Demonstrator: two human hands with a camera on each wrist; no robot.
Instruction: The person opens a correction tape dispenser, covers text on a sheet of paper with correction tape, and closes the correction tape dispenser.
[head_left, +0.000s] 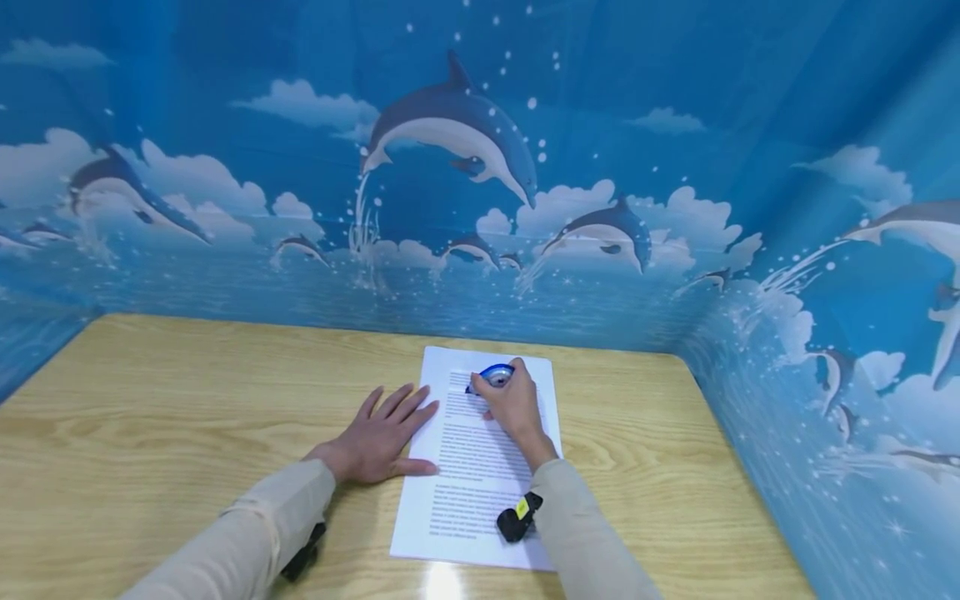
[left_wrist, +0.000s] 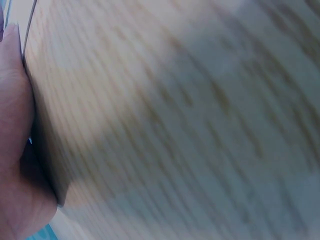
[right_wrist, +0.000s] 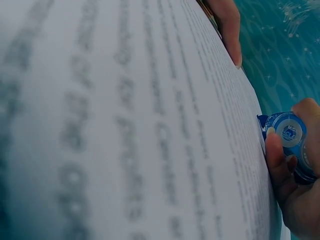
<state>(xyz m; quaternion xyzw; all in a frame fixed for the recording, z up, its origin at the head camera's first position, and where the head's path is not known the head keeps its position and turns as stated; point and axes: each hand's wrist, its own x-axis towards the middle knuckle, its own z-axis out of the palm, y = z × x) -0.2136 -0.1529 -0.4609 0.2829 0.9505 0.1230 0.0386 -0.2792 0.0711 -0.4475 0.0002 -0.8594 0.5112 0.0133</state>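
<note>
Thumb and fingers of the right hand [head_left: 517, 410] grasp a small blue dispenser [head_left: 497, 374], apparently correction tape, just right of the frame's centre and below mid-height. Its tip points left, at or very near the printed lines towards the sheet's top. The left hand [head_left: 378, 440] grasps nothing; it lies palm down, fingers spread, fingertips and thumb over the left edge of the printed sheet [head_left: 480, 467]. Done well, this probably calls for holding the tip level along one line, with light, even pressure, while the flat hand stops the paper sliding. Both forearms, in pale sleeves [head_left: 255, 521], reach up from the bottom edge, slanting towards each other. Around them spreads a wood-grained bench [head_left: 225, 379]; a blue dolphin backdrop [head_left: 615, 158] fills the frame's upper half.
</note>
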